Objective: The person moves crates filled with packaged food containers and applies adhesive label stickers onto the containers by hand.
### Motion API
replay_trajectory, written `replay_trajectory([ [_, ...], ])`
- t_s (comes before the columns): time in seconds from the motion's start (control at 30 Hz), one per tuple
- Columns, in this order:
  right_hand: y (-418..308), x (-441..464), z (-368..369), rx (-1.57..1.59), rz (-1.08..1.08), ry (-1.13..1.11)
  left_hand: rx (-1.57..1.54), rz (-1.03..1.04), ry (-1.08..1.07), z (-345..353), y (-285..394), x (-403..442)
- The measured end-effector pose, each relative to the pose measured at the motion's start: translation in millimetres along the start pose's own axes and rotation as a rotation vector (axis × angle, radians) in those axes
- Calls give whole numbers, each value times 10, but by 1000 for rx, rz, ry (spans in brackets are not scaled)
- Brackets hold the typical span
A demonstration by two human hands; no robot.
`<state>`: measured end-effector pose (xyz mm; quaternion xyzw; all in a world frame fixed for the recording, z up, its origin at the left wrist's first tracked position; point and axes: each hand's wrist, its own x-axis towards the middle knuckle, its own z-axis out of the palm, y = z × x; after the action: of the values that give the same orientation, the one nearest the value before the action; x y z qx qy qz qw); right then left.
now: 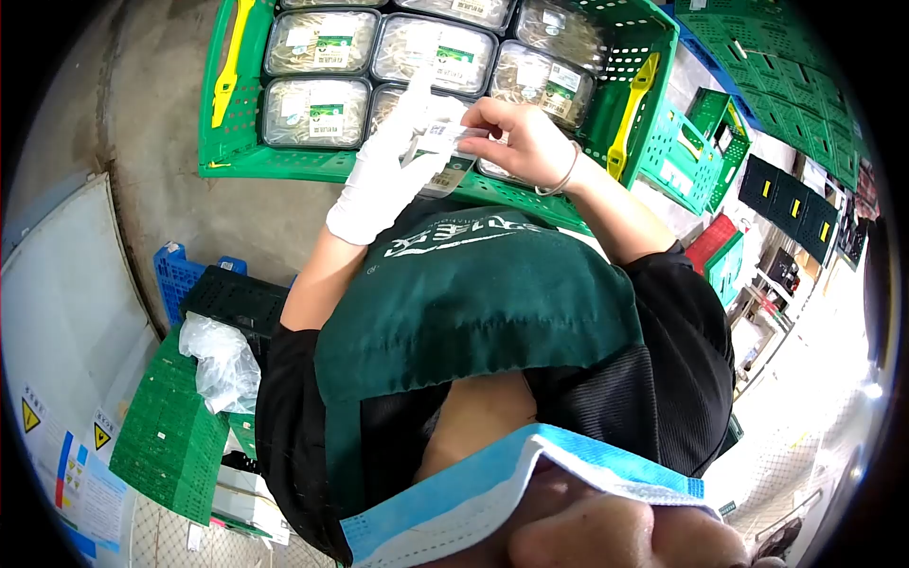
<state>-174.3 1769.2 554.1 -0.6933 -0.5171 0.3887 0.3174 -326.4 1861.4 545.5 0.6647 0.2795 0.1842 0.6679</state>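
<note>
My left hand point(386, 161), in a white glove, is closed around a small bunch of printed labels point(445, 168) with white and green faces. My bare right hand point(526, 142), a thin band on its wrist, pinches the edge of a whitish label point(466, 133) at the top of that bunch. Both hands are over the near side of a green crate point(284, 163). In the crate sit black trays with clear lids and green-white labels, such as the front-left tray point(317, 112) and the middle tray point(434, 53). They hold pale thin strands. My hands partly hide the front-row trays.
Yellow handles point(632, 115) are on the crate's ends. Stacked green crates point(791, 90) and a teal crate point(677, 161) stand to the right. On my left are a black crate point(232, 298), a blue pallet point(177, 275) and a clear plastic bag point(222, 364).
</note>
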Motion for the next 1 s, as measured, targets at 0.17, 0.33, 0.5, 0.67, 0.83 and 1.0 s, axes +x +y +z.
replay_trajectory([
  [0.17,25,17,-137,-47,48,-1,345,-230,-35,106,-206,-13],
  [0.33,1077,324,-1428,-744,233,283,88,-52,-163,-33,-389,-121],
  [0.5,2402,682,-1434,-964,723,50,-308,-327,31,-375,-410,-228],
  [0.67,2443,709,-1170,-830,916,292,-26,-337,365,-1140,-733,-369],
  [0.83,2274,567,-973,-906,909,183,-386,-432,404,-1558,-571,247],
  [1.0,1736,195,-948,-983,608,529,-63,-285,418,-1924,-481,862],
])
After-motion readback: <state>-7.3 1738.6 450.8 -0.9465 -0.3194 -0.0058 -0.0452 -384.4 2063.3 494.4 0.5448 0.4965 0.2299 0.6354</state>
